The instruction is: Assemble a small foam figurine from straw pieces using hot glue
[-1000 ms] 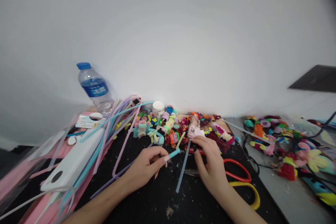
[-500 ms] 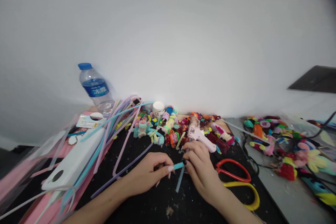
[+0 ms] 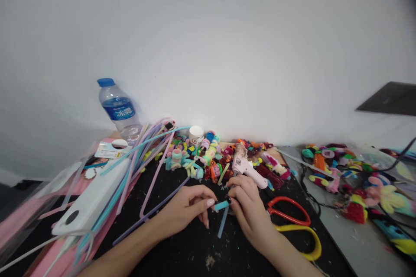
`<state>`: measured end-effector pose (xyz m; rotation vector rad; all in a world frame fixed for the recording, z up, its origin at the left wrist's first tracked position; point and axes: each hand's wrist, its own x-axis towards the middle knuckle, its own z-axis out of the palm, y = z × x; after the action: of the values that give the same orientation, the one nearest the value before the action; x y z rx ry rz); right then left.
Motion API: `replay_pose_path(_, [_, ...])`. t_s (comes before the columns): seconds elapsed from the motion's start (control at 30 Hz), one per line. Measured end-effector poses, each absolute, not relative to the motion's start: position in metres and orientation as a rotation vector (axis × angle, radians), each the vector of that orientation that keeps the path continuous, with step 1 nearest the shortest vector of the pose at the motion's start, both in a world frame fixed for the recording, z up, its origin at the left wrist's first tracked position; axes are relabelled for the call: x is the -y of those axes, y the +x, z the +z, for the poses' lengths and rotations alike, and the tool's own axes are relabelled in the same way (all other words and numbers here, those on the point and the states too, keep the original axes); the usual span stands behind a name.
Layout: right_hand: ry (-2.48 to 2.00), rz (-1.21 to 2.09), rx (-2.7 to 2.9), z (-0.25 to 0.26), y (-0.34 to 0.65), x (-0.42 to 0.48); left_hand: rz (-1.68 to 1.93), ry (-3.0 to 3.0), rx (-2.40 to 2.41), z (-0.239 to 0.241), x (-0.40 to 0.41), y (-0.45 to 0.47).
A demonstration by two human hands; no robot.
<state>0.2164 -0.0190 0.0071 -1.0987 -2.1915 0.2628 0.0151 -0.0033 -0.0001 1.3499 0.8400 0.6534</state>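
My right hand (image 3: 250, 212), with dark nail polish, pinches a short bright-blue fuzzy stick (image 3: 221, 205), like a cut pipe cleaner. My left hand (image 3: 190, 207) is at the stick's left end, its fingers loosely bent and apart; the thumb tip is just above that end. Whether it still touches the stick is hard to see. Below the right fingers a duller blue stick (image 3: 222, 223) slants down over the black mat (image 3: 182, 255). A pale pink glue gun (image 3: 248, 169) lies just behind my right hand, and scissors (image 3: 292, 220) with red and yellow handles lie right of it.
Several long pastel pipe cleaners (image 3: 130, 173) lie at the left, beside a white power strip (image 3: 92, 197) and a water bottle (image 3: 118, 108). Small colourful fuzzy figures (image 3: 195, 160) and a white cup (image 3: 196, 135) line the wall. More fuzzy pieces (image 3: 354, 181) and a black cable (image 3: 303, 181) are at the right.
My left thumb has risen slightly from the bright-blue stick, and the fingers below it have spread, showing the stick's left end. My right hand keeps its pinch, almost unmoved.
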Motion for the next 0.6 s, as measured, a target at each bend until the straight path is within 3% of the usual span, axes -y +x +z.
replay_pose_path(0.23, [-1.071,0.258,2.218,0.0075,0.2130,0.0209,0.605,1.091,-0.708,0.0002,0.0069,0.0210])
replay_pose_path(0.6, [-1.133,0.266,2.221,0.0092,0.2130,0.0217,0.668,1.191,-0.812,-0.0012,0.0048,0.0204])
